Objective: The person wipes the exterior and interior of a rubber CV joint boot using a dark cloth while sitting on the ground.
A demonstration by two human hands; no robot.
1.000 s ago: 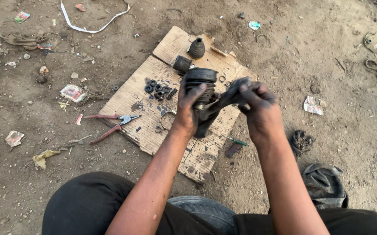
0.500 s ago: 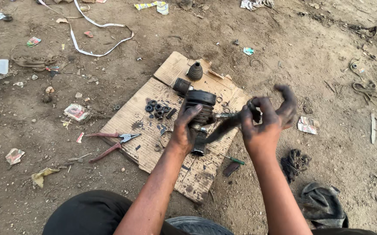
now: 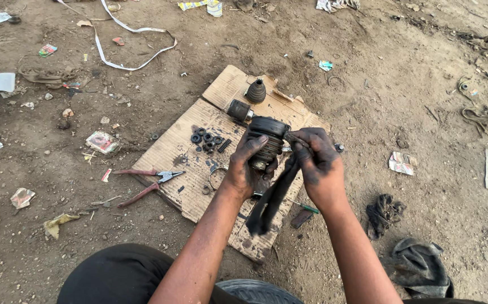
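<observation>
A ribbed black rubber boot (image 3: 267, 141) is held above a sheet of cardboard (image 3: 171, 152) laid on the dirt. It is gripped by the left hand (image 3: 245, 169), fingers curled around its side. A black strip (image 3: 275, 194) is pinched at its top by the closed right hand (image 3: 318, 163) and hangs down between the wrists. Red-handled pliers (image 3: 145, 183), small black rings (image 3: 204, 138) and a rubber cone (image 3: 256, 91) are noted on or beside the cardboard.
</observation>
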